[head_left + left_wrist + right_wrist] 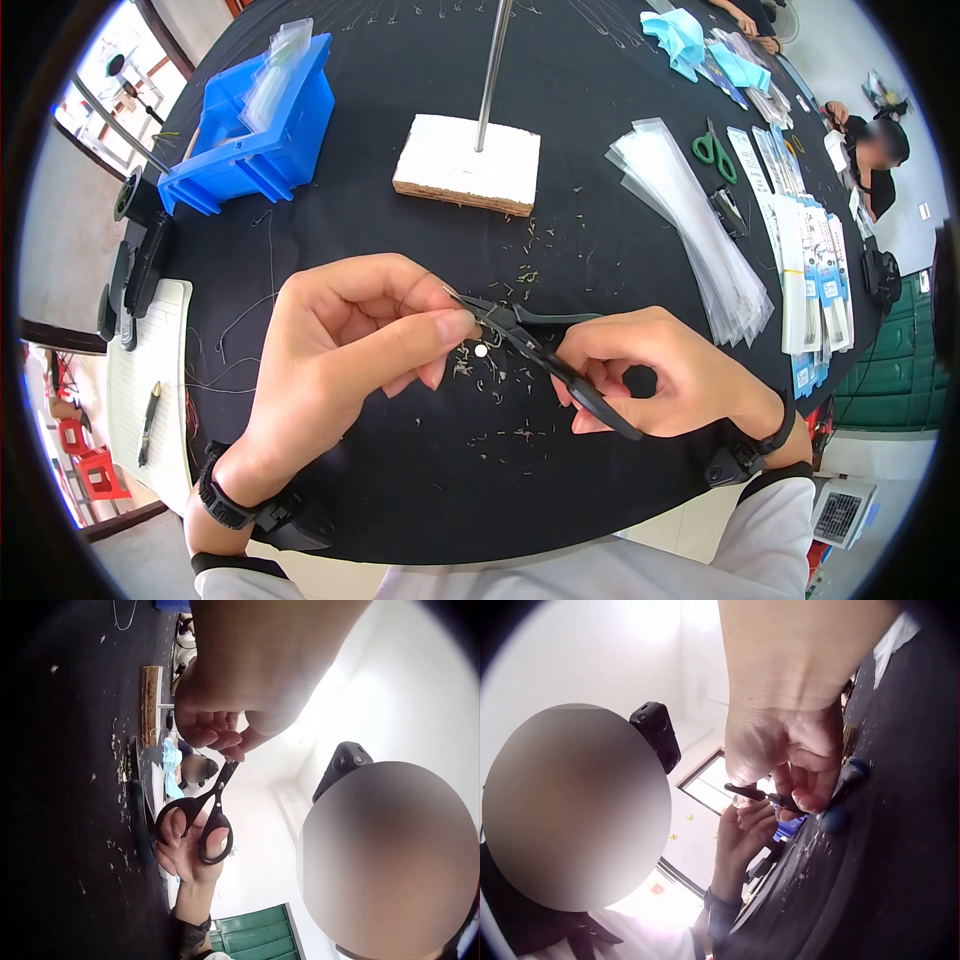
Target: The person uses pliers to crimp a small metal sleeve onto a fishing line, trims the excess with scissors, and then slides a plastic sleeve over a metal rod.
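My right hand (665,365) holds black-handled scissors (565,372), thumb and fingers through the loops, which the left wrist view shows well apart. The scissor tips reach the fingertips of my left hand (345,345). Thumb and index finger there pinch something small and thin; I cannot tell what it is. Below the scissors, pliers (560,319) lie on the black cloth, their dark blue handle (139,821) seen from the left wrist. Small clippings (497,397) and a white round bit (481,351) are scattered beneath the hands.
Ahead stands a white-topped block (440,155) with an upright metal rod (492,75). A blue bin (300,130) is at left, above a notebook (130,400) with a pen (149,425). Clear plastic sleeves (700,240), green scissors (714,155) and packaged strips (815,260) lie right.
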Motion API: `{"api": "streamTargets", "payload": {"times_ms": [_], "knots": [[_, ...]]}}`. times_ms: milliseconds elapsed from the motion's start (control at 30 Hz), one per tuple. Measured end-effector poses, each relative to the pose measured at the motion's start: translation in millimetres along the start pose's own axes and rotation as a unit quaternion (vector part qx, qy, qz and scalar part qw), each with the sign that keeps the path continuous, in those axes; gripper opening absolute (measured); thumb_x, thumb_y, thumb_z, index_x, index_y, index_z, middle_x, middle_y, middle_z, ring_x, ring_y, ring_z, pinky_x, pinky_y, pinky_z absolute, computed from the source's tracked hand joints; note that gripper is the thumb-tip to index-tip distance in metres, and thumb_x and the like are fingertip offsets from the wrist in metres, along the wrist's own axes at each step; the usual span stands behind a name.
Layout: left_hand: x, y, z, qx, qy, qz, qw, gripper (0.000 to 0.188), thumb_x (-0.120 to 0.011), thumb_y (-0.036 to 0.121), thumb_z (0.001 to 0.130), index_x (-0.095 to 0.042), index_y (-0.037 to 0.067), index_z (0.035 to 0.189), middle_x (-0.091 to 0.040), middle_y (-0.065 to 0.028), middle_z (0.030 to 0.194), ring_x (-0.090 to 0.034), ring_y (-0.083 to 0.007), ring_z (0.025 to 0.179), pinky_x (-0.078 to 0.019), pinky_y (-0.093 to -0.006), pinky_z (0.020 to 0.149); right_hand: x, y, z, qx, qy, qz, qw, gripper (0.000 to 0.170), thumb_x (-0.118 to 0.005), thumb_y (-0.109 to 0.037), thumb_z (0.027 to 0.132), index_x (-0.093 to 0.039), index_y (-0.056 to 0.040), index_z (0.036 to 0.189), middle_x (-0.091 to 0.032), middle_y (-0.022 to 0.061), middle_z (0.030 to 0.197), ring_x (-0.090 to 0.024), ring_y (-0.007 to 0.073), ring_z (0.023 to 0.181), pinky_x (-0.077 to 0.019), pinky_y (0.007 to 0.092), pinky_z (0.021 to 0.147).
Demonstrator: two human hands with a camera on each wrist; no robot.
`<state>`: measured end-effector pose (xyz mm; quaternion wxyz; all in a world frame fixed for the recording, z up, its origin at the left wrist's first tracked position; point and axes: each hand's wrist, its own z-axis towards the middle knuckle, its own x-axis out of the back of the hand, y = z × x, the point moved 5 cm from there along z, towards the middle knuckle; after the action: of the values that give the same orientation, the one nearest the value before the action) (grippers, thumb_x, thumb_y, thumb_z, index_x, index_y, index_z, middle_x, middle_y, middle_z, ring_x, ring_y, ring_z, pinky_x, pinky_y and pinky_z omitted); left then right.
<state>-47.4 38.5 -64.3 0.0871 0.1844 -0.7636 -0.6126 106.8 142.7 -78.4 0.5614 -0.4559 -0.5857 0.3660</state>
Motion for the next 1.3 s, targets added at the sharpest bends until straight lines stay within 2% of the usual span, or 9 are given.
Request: {"api": "streamTargets", "payload": {"times_ms": [333, 500, 600, 733, 800, 900, 1133, 1233, 1300], "knots": [[2, -2, -1, -0.021, 0.008, -0.023, 0.999, 0.004, -0.059, 0.004, 0.076, -0.056, 0.001, 0.077, -0.057, -0.0069, 0.067, -0.048, -0.0063, 0.051, -0.031, -0.0174, 0.046, 3, -1, -1, 0.017, 0.038, -0.029, 0.999, 0.008, -0.06, -0.002, 0.077, -0.053, 0.0001, 0.077, -0.051, 0.0022, 0.059, -0.042, 0.0045, 0.048, -0.0317, 0.0218, 0.044], [-1, 3, -3, -0.041, 0.005, -0.012, 0.999, 0.003, -0.059, 0.003, 0.076, -0.058, 0.001, 0.077, -0.059, -0.0074, 0.07, -0.05, -0.0064, 0.053, -0.0317, -0.0169, 0.046, 26, 6, -6, -0.074, 0.21, -0.109, 0.969, 0.006, -0.062, 0.003, 0.075, -0.058, 0.001, 0.078, -0.058, 0.0031, 0.069, -0.051, 0.0022, 0.056, -0.0378, 0.0171, 0.048], [-4, 5, -5, -0.076, 0.001, -0.002, 0.997, 0.003, -0.059, 0.001, 0.075, -0.06, -0.002, 0.076, -0.06, -0.0087, 0.072, -0.051, -0.0072, 0.055, -0.0351, -0.0178, 0.048, 35, 5, -8, -0.077, 0.271, -0.311, 0.907, 0.019, -0.068, -0.013, 0.075, -0.059, 0.0014, 0.083, -0.055, 0.0098, 0.066, -0.056, 0.0217, 0.054, -0.0414, 0.0292, 0.048], [-9, 7, -8, -0.114, -0.023, 0.03, 0.993, 0.004, -0.06, -0.003, 0.076, -0.062, -0.005, 0.079, -0.061, -0.0085, 0.073, -0.054, -0.0082, 0.059, -0.04, -0.019, 0.053, 29, -4, -9, 0.043, 0.334, -0.396, 0.854, 0.016, -0.067, -0.009, 0.075, -0.061, -0.0011, 0.087, -0.058, 0.0101, 0.073, -0.059, 0.022, 0.059, -0.0439, 0.0292, 0.051], [-8, 5, -9, -0.134, -0.064, 0.059, 0.987, 0.007, -0.062, -0.004, 0.077, -0.063, -0.005, 0.084, -0.063, -0.0062, 0.075, -0.055, -0.0062, 0.063, -0.0418, -0.0183, 0.057, 25, -20, -7, 0.093, 0.334, -0.347, 0.871, 0.016, -0.068, -0.006, 0.074, -0.061, -0.0021, 0.088, -0.059, 0.0102, 0.076, -0.059, 0.0215, 0.06, -0.0443, 0.0286, 0.051], [-15, 6, -12, -0.141, -0.058, 0.099, 0.983, 0.007, -0.06, -0.008, 0.071, -0.062, -0.008, 0.078, -0.06, -0.0109, 0.07, -0.055, -0.0122, 0.058, -0.0411, -0.0208, 0.055, 7, -28, -3, 0.117, 0.195, -0.117, 0.967, 0.022, -0.073, -0.007, 0.071, -0.061, -0.002, 0.089, -0.06, 0.0073, 0.079, -0.055, 0.0148, 0.056, -0.0426, 0.0237, 0.048], [-23, 0, -13, -0.174, -0.115, 0.154, 0.966, 0.009, -0.064, -0.004, 0.073, -0.065, -0.002, 0.081, -0.062, -0.0054, 0.07, -0.05, -0.0058, 0.055, -0.0393, -0.0197, 0.051, -5, -23, -2, 0.101, 0.186, -0.037, 0.977, 0.017, -0.068, -0.001, 0.072, -0.058, -0.0039, 0.086, -0.06, 0.0039, 0.075, -0.055, 0.0143, 0.055, -0.0412, 0.0253, 0.047], [-28, -1, -12, -0.116, -0.109, 0.14, 0.977, 0.007, -0.061, -0.008, 0.069, -0.065, -0.007, 0.074, -0.061, -0.0108, 0.067, -0.056, -0.012, 0.056, -0.0401, -0.0217, 0.053, -4, -28, -2, 0.202, 0.205, -0.118, 0.95, 0.015, -0.065, 0.002, 0.072, -0.057, -0.0041, 0.083, -0.058, 0.0046, 0.072, -0.055, 0.0165, 0.055, -0.0414, 0.0265, 0.047], [-29, -1, -12, -0.104, -0.112, 0.134, 0.979, 0.007, -0.061, -0.008, 0.068, -0.064, -0.007, 0.074, -0.061, -0.0108, 0.067, -0.056, -0.012, 0.056, -0.0402, -0.0217, 0.053, -3, -27, -3, 0.18, 0.217, -0.114, 0.953, 0.015, -0.063, 0.004, 0.071, -0.056, -0.0041, 0.081, -0.057, 0.0055, 0.07, -0.056, 0.0194, 0.056, -0.0417, 0.027, 0.048]]}}
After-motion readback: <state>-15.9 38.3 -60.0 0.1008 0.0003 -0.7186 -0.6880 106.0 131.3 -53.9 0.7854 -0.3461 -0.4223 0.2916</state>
